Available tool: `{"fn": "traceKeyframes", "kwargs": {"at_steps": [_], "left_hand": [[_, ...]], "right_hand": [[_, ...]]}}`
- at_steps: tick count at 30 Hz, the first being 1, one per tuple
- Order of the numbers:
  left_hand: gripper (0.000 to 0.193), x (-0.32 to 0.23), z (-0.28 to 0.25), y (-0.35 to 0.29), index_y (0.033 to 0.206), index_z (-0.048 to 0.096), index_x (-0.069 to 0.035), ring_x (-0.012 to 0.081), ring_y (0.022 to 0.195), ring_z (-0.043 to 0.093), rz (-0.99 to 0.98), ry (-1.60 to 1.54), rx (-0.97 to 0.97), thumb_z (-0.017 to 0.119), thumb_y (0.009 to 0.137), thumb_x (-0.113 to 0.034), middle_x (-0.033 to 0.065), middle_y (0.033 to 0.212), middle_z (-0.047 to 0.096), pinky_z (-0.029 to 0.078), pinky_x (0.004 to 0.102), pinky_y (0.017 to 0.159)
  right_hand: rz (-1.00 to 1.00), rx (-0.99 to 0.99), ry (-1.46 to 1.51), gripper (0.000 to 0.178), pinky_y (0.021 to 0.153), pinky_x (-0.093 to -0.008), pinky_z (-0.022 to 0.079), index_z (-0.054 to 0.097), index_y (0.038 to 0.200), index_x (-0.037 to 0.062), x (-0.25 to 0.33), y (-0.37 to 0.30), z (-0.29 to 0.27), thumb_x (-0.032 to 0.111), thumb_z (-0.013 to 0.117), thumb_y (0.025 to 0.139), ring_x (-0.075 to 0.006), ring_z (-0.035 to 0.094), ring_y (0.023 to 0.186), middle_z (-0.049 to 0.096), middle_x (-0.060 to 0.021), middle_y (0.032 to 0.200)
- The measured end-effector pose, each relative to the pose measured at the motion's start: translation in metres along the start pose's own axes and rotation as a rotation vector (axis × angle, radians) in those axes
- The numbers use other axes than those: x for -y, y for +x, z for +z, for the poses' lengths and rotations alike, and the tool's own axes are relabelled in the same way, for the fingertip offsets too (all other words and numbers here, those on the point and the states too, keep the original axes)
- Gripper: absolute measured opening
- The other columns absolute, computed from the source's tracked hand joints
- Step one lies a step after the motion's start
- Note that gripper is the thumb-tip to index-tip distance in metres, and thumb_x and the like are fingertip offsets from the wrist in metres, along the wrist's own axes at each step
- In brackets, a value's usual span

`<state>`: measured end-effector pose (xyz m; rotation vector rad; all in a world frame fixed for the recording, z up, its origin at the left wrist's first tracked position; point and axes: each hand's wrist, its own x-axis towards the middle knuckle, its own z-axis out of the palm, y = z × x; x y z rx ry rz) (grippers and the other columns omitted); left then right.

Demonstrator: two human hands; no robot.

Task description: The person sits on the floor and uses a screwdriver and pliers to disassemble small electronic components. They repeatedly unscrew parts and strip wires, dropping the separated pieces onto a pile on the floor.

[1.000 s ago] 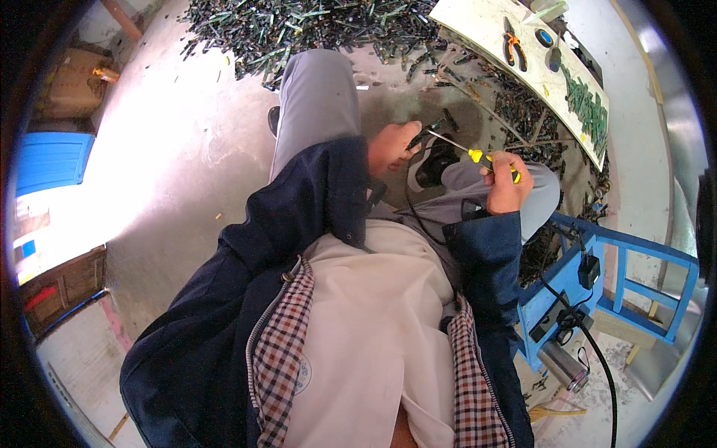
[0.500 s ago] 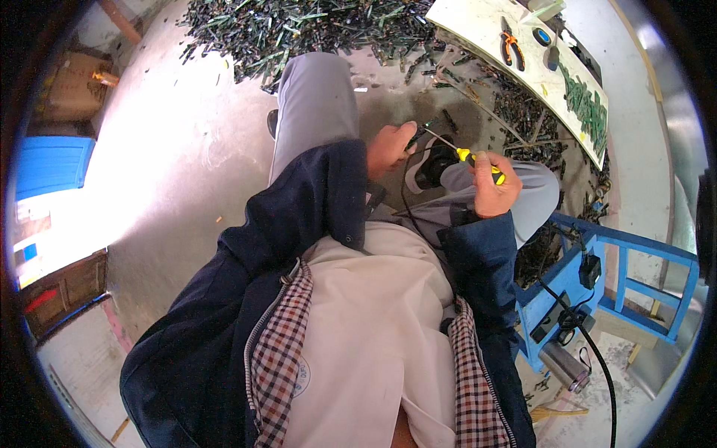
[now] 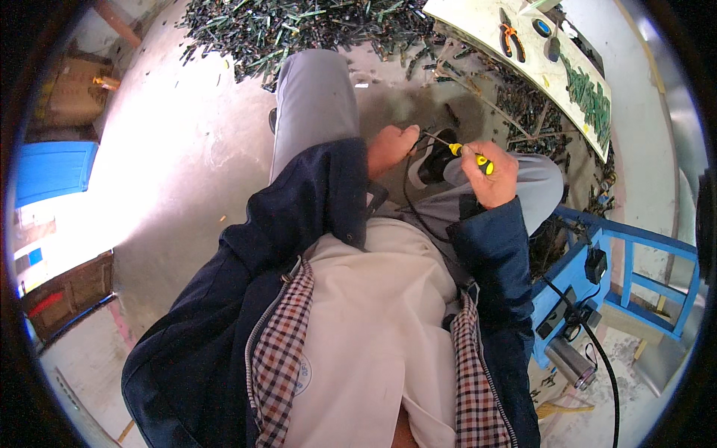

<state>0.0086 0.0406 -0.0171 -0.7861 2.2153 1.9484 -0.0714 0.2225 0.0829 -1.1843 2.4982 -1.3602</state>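
My right hand (image 3: 493, 175) is closed round the yellow-and-black handle of a screwdriver (image 3: 455, 149). Its thin metal shaft points left and slightly up, toward the fingertips of my left hand (image 3: 390, 151). Those fingers are pinched together on a small dark piece (image 3: 415, 142), mostly hidden by the thumb and too small to make out fully. The shaft's tip meets or nearly meets this piece; whether they touch I cannot tell. Both hands are held in front of my bent legs, above a dark shoe (image 3: 436, 160) with a pale sole.
A big heap of dark and green strip-like pieces (image 3: 299, 30) covers the floor ahead. At the right, a white board (image 3: 553, 86) bears orange-handled pliers (image 3: 512, 41), a tape roll (image 3: 541, 28) and green strips (image 3: 588, 101). Nearer stands a blue frame (image 3: 650, 243) with black cables and a metal flask (image 3: 571, 364).
My right hand has shifted a little left and up with the screwdriver, bringing its handle nearer my left hand. My left hand has barely moved and keeps its pinch.
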Motion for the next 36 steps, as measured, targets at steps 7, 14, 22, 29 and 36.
{"fn": "traceKeyframes", "kwargs": {"at_steps": [7, 14, 22, 29, 36], "left_hand": [[0.057, 0.008, 0.007, -0.002, 0.070, 0.055, 0.006, 0.0263, 0.053, 0.044, 0.074, 0.151, 0.161, 0.039, 0.088, -0.046, 0.0188, 0.056, 0.049, 0.037, 0.0458, 0.057], [0.054, 0.029, 0.015, 0.005, 0.067, 0.058, 0.002, 0.0269, 0.052, 0.048, 0.163, 0.345, 0.252, 0.039, 0.089, -0.044, 0.0179, 0.056, 0.051, 0.039, 0.0429, 0.055], [0.060, 0.032, 0.020, 0.003, 0.063, 0.061, 0.000, 0.0237, 0.052, 0.052, 0.153, 0.346, 0.370, 0.040, 0.088, -0.050, 0.0126, 0.055, 0.055, 0.042, 0.0381, 0.056], [0.058, 0.015, 0.015, -0.007, 0.068, 0.060, 0.001, 0.0218, 0.054, 0.050, 0.203, 0.325, 0.468, 0.042, 0.088, -0.050, 0.0134, 0.059, 0.056, 0.042, 0.0414, 0.055], [0.055, -0.004, -0.017, 0.008, 0.118, 0.042, -0.003, 0.0273, 0.051, 0.057, 0.181, 0.222, 0.291, 0.054, 0.085, -0.045, 0.0202, 0.065, 0.060, 0.046, 0.0520, 0.053]], "right_hand": [[0.071, 0.263, 0.110, 0.014, 0.054, -0.0256, 0.040, 0.059, 0.074, -0.0018, -0.021, 0.027, -0.024, 0.011, 0.064, 0.077, -0.0088, 0.049, 0.059, 0.054, -0.0044, 0.061], [0.208, 0.357, 0.234, 0.013, 0.051, -0.0238, 0.035, 0.059, 0.070, -0.0009, -0.046, 0.034, -0.031, 0.010, 0.064, 0.076, -0.0049, 0.044, 0.057, 0.049, 0.0016, 0.058], [0.261, 0.425, 0.282, 0.012, 0.048, -0.0221, 0.037, 0.061, 0.069, 0.0011, -0.055, 0.038, -0.033, 0.011, 0.064, 0.076, -0.0055, 0.050, 0.054, 0.053, 0.0014, 0.058], [0.432, 0.446, 0.289, 0.014, 0.043, -0.0214, 0.040, 0.063, 0.072, 0.0017, -0.057, 0.044, -0.040, 0.015, 0.066, 0.075, -0.0076, 0.053, 0.048, 0.056, -0.0009, 0.058], [0.549, 0.503, 0.305, 0.016, 0.041, -0.0219, 0.039, 0.064, 0.076, 0.0020, -0.055, 0.044, -0.032, 0.018, 0.067, 0.073, -0.0109, 0.056, 0.047, 0.058, -0.0035, 0.060]]}}
